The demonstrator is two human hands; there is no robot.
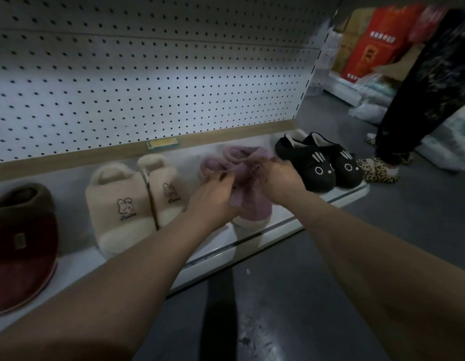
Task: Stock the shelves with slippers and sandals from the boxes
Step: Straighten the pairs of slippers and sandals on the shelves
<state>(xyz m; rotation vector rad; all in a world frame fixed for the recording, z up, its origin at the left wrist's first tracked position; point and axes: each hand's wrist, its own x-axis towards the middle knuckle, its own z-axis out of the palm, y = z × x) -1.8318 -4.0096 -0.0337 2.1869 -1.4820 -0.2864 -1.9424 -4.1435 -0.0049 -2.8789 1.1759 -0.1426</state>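
Now left hand (215, 197) and right hand (281, 181) pinch purple slippers (252, 207) between them, on shelf (75, 261).

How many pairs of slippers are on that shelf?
4: maroon slippers far left, partly out of frame; cream bunny pair; purple pair, gripped by left hand and right hand; black pair at right end.
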